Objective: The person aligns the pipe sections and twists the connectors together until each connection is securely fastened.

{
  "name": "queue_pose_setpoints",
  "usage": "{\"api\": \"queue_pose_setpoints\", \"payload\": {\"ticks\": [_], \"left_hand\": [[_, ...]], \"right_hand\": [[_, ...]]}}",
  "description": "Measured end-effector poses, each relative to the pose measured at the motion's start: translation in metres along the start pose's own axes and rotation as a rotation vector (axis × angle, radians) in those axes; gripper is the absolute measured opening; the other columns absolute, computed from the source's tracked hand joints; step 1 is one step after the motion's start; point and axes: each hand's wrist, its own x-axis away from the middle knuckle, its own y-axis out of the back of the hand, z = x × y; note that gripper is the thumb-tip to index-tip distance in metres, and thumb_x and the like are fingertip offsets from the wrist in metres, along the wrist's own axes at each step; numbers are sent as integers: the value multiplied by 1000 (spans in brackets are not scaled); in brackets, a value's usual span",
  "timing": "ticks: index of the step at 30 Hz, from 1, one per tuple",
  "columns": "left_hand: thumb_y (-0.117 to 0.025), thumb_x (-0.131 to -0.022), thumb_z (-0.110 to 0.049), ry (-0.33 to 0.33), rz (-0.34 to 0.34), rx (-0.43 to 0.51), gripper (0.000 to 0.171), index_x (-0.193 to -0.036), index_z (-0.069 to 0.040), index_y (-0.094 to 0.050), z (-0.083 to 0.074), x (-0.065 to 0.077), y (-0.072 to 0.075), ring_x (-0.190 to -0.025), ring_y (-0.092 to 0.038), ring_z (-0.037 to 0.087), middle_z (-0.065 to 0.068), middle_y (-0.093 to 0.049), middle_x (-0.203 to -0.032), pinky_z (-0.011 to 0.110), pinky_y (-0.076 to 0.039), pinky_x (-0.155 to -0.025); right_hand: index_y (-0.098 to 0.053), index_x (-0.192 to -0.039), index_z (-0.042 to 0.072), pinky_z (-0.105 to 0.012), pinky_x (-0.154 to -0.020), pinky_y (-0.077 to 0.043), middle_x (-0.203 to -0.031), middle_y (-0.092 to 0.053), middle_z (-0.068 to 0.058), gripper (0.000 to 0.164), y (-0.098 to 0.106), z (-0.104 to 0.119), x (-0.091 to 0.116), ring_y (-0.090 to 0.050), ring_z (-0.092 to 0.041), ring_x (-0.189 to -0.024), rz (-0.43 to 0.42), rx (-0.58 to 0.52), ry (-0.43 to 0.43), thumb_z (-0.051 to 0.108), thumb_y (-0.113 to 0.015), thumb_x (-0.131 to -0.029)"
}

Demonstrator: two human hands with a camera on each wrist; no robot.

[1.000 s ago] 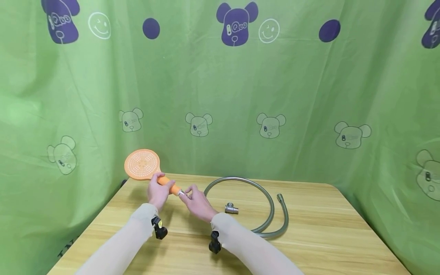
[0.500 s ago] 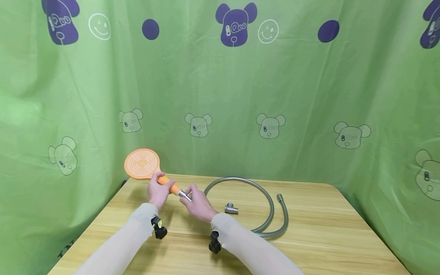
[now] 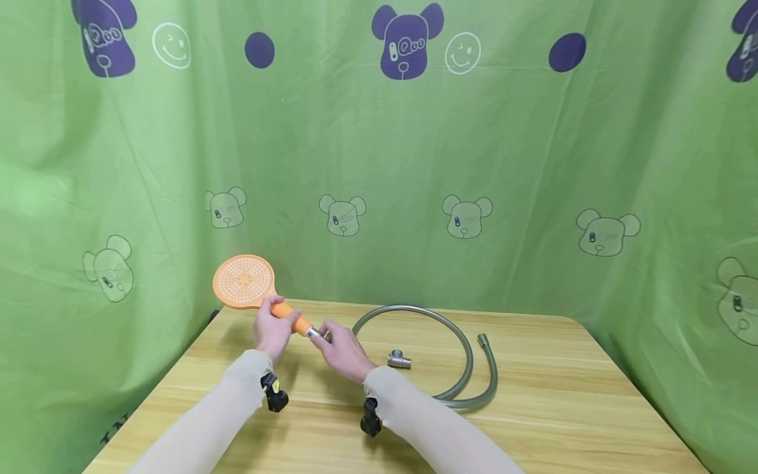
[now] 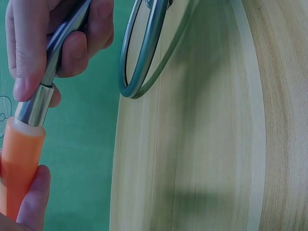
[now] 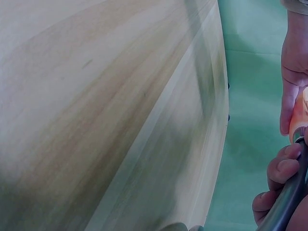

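Note:
My left hand [image 3: 274, 329] grips the handle of an orange shower head [image 3: 244, 282], whose round, perforated face is turned up toward the head camera. At the handle's lower end sits a silver metal connector [image 4: 36, 106], in line with the grey shower hose [image 4: 67, 38]. My right hand [image 3: 343, 350] holds the hose just behind that connector, one fingertip on the metal in the left wrist view. Both hands are raised over the left part of the table. In the right wrist view the hose [image 5: 288, 197] runs through the curled right fingers, with the orange handle beyond.
The rest of the hose [image 3: 469, 359] loops across the middle of the wooden table [image 3: 556, 388], its free end [image 3: 482, 340] pointing away at the right. Inside the loop lies a small metal tee-shaped fitting [image 3: 399, 359]. A green printed curtain [image 3: 391, 145] surrounds the table's back and sides.
My right fingers have shifted on the hose end: they opened off the connector half a second ago, baring more metal, and now close over it again. The left hand keeps its grip, nearly still.

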Motion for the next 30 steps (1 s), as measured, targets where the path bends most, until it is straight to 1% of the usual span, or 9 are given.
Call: {"api": "queue_pose_setpoints", "payload": {"ticks": [5, 8, 10, 13, 16, 18, 20, 23, 30], "left_hand": [[-77, -88, -12, -3, 0, -3, 48, -130, -9, -54, -1, 0, 1, -79, -67, 18, 20, -60, -120, 28, -60, -68], [-76, -88, -12, -1, 3, -7, 48, -130, -9, -53, -1, 1, 1, -81, -66, 19, 20, -60, -120, 29, -61, -69], [-76, -89, -12, 3, 6, -3, 48, -130, -9, -53, 0, 1, 2, -81, -66, 19, 20, -59, -121, 29, -61, -70], [-76, -89, -11, -1, 10, 4, 48, -130, -8, -53, 2, 1, 2, -79, -66, 17, 20, -58, -120, 28, -61, -68], [-77, -88, -12, -4, 6, 8, 48, -129, -7, -53, 2, 1, 1, -74, -66, 14, 20, -59, -120, 27, -61, -66], [-77, -88, -12, -10, 5, 7, 47, -129, -6, -53, 2, 1, 0, -72, -66, 13, 21, -59, -119, 28, -61, -66], [-77, -88, -12, -10, 5, 4, 48, -129, -6, -53, 1, 1, 0, -71, -67, 12, 22, -59, -119, 30, -61, -67], [-76, -88, -12, -3, 5, 6, 48, -130, -7, -53, 0, 1, 0, -73, -68, 14, 22, -59, -120, 30, -62, -68], [-77, -88, -14, 1, -3, -15, 47, -129, -8, -54, -1, 4, 1, -75, -68, 15, 21, -60, -119, 25, -60, -65]], "right_hand": [[-66, -92, 17, -25, -49, -40, -67, -52, 6, 24, 0, 1, -3, -46, -8, -57, -10, 18, 4, 36, -56, -102], [-69, -90, 17, -24, -50, -39, -66, -50, 6, 29, -1, 1, -4, -44, -8, -57, 2, 25, -10, 37, -54, -103], [-71, -92, 14, -24, -50, -39, -65, -49, 6, 32, -1, 1, -5, -43, -8, -56, 13, 21, -21, 37, -52, -104], [-71, -103, 10, -25, -49, -39, -66, -50, 5, 36, -2, 1, -4, -44, -8, -55, 20, 2, -30, 40, -52, -104], [-63, -118, 8, -25, -47, -40, -67, -54, 5, 38, -2, 1, -3, -45, -8, -53, 23, -16, -38, 41, -58, -101], [-56, -123, 8, -26, -45, -40, -67, -56, 3, 39, -2, 1, -2, -46, -9, -51, 20, -27, -39, 38, -64, -98], [-51, -123, 11, -25, -44, -40, -67, -58, 3, 41, -1, 1, 0, -47, -10, -51, 19, -24, -44, 35, -68, -95], [-50, -119, 13, -25, -44, -41, -68, -59, 3, 39, -1, 1, 0, -48, -9, -51, 14, -12, -40, 32, -72, -93], [-49, -111, 20, -25, -44, -42, -67, -56, 6, 28, -3, -2, 1, -46, -7, -50, 4, 71, -8, 30, -70, -95]]}}
